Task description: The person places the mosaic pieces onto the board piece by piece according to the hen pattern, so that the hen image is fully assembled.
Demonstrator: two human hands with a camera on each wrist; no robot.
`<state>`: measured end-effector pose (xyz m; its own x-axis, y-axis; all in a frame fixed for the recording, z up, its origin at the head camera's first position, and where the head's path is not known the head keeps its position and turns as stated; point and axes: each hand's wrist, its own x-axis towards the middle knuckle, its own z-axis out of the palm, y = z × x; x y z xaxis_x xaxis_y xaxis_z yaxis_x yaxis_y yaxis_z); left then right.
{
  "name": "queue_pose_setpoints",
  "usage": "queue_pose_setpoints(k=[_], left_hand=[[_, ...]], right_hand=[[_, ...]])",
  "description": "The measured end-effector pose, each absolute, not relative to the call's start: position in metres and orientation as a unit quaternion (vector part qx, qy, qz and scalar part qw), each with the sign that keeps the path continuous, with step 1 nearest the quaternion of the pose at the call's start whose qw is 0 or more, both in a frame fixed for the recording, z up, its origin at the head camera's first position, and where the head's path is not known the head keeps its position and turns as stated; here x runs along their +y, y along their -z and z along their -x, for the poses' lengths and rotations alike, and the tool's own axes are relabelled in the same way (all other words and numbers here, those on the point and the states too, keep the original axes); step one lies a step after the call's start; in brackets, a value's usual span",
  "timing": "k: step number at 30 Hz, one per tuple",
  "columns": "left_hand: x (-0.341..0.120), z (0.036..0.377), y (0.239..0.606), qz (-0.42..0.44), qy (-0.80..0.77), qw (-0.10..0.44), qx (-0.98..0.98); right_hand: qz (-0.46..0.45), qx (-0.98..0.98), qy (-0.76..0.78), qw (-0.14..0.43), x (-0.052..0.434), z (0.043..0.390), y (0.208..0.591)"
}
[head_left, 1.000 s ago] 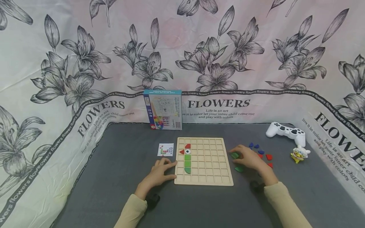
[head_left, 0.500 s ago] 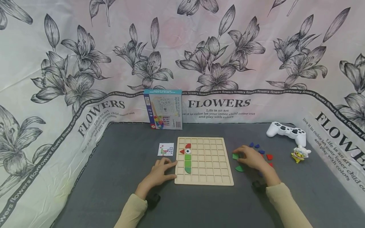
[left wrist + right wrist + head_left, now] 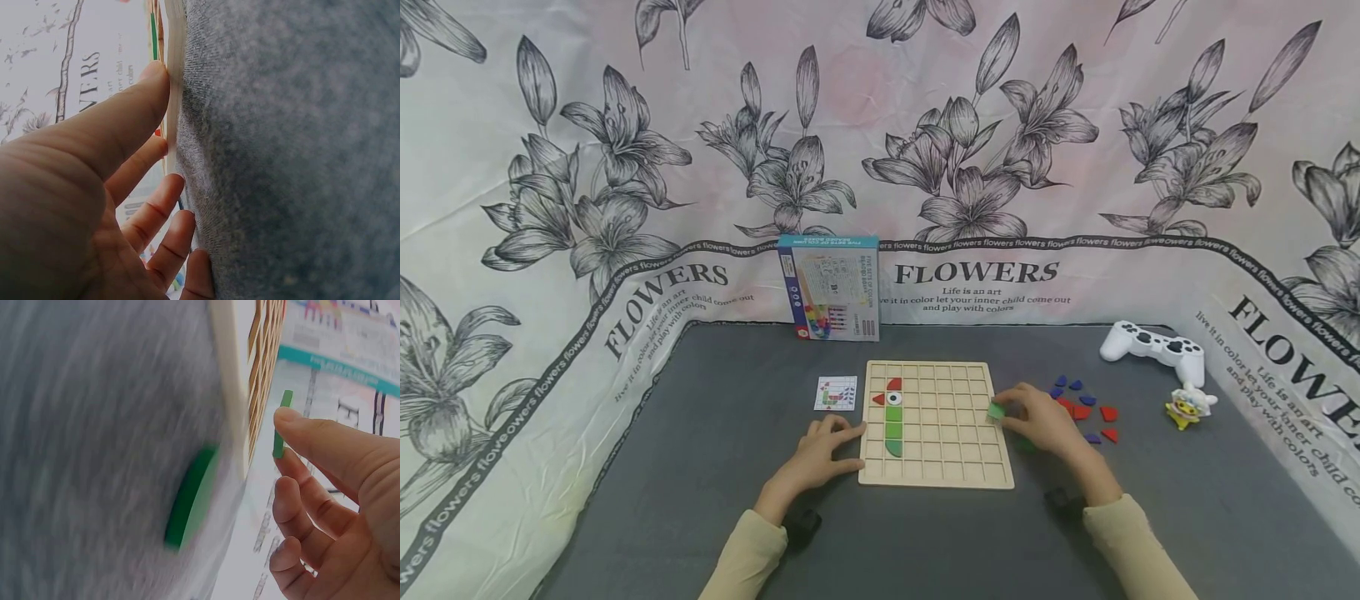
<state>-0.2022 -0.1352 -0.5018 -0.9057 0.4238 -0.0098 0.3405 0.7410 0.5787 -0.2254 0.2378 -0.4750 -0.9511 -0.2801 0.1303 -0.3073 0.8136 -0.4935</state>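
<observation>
Open grid cells [image 3: 951, 425] right of the placed pieces [image 3: 892, 417]; loose pieces [image 3: 1086, 410] further right.

both forearms reach forward in cream sleeves, wrists low. the left hand [image 3: 817, 457] lies flat, palm down, fingers straight and spread slightly; in the left wrist view its fingertips [image 3: 156, 72] press against an edge. the right hand [image 3: 1037, 421] is raised a little, its fingers curled, thumb and forefinger pinching something thin at their tips. in the right wrist view the remaining fingers [image 3: 294, 509] curl loosely below the pinch, touching nothing. the two hands are well apart.
</observation>
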Motion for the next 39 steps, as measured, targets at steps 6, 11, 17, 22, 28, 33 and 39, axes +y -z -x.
queue_pose_setpoints(k=[6,11,17,22,28,33,39], left_hand=[[-0.134,0.201,0.500,-0.199,-0.301,0.078,0.929],[-0.133,0.201,0.499,-0.195,-0.303,0.081,0.929],[-0.134,0.201,0.500,-0.196,-0.299,0.079,0.931],[-0.134,0.201,0.501,-0.197,-0.295,0.076,0.932],[-0.133,0.201,0.501,-0.196,-0.293,0.073,0.933],[-0.133,0.201,0.500,-0.198,-0.290,0.069,0.934],[-0.133,0.201,0.499,-0.198,-0.290,0.071,0.933]], right_hand=[[-0.190,-0.943,-0.274,0.020,0.214,0.220,0.475],[-0.221,-0.934,-0.282,0.011,0.195,0.217,0.476],[-0.245,-0.929,-0.277,0.008,0.174,0.215,0.479],[-0.264,-0.924,-0.275,0.001,0.161,0.213,0.482],[-0.292,-0.917,-0.271,0.002,0.147,0.208,0.481],[-0.306,-0.917,-0.258,0.002,0.138,0.206,0.481],[-0.310,-0.920,-0.239,0.007,0.130,0.206,0.482]])
